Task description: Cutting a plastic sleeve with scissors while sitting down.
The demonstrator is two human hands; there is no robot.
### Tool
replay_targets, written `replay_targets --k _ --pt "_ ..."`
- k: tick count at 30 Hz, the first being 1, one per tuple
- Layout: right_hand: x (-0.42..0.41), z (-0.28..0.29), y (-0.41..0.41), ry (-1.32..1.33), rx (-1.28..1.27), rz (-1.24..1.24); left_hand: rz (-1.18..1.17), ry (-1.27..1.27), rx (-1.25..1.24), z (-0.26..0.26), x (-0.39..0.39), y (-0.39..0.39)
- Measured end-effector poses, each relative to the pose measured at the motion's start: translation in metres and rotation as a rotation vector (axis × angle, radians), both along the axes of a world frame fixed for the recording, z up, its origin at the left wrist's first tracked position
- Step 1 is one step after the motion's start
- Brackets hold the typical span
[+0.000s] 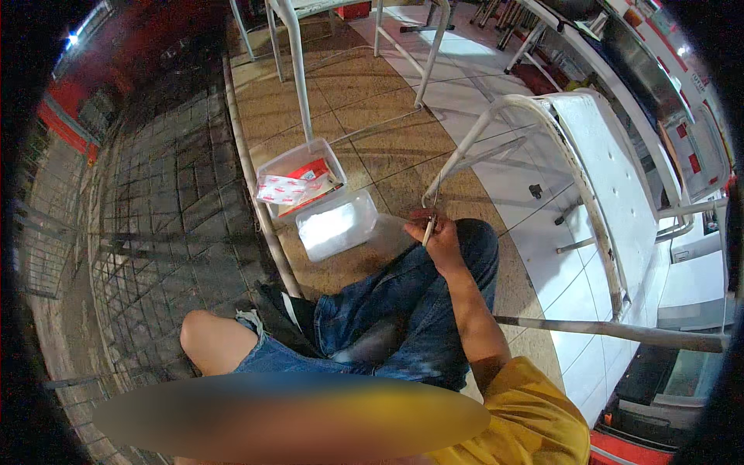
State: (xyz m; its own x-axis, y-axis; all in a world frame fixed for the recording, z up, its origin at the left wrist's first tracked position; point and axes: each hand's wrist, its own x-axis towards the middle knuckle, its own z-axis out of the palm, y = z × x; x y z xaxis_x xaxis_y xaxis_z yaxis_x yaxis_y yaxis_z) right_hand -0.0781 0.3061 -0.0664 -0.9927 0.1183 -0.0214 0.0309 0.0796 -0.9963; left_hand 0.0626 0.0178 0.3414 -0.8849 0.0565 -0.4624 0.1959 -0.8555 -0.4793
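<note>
My right hand [440, 238] is raised above my bent knee in blue jeans [395, 290], its fingers closed around a thin pale stick-like piece [429, 230]. The piece is too small to name more exactly. Just beyond the fingers is the lower end of a white metal chair's leg [459, 154]; whether the hand touches it I cannot tell. Ahead and to the left, a transparent plastic box [333, 160] holds a white packet with red print [282, 190] and a red packet [308, 170]. Its translucent lid [363, 215] lies beside it on the brown tiles. My left hand is out of view.
The white chair [616, 151], with chipped paint, occupies the right side. Another white metal frame [296, 64] stands ahead. A raised edge [250, 174] separates the tiled floor [401, 136] from dark paving [168, 203] on the left. A counter [616, 64] runs along the upper right.
</note>
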Motion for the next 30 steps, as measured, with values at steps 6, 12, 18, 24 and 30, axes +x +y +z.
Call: replay_targets --k 6,12,18,24,30 --pt "0.002 0.015 -0.009 -0.036 -0.082 0.022 0.003 0.04 -0.099 -0.008 -0.002 0.001" --pt "0.0 0.001 0.003 -0.01 0.013 0.003 -0.014 0.082 -0.182 -0.016 -0.007 0.005" --pt "0.004 0.031 -0.013 -0.011 -0.089 0.059 -0.012 0.12 -0.285 -0.025 -0.01 0.006" --pt "0.003 0.022 -0.006 -0.018 0.035 0.008 -0.022 0.163 -0.374 -0.034 -0.013 0.01" --pt "0.003 0.02 -0.006 0.022 0.035 0.008 -0.028 0.207 -0.471 -0.044 -0.017 0.014"
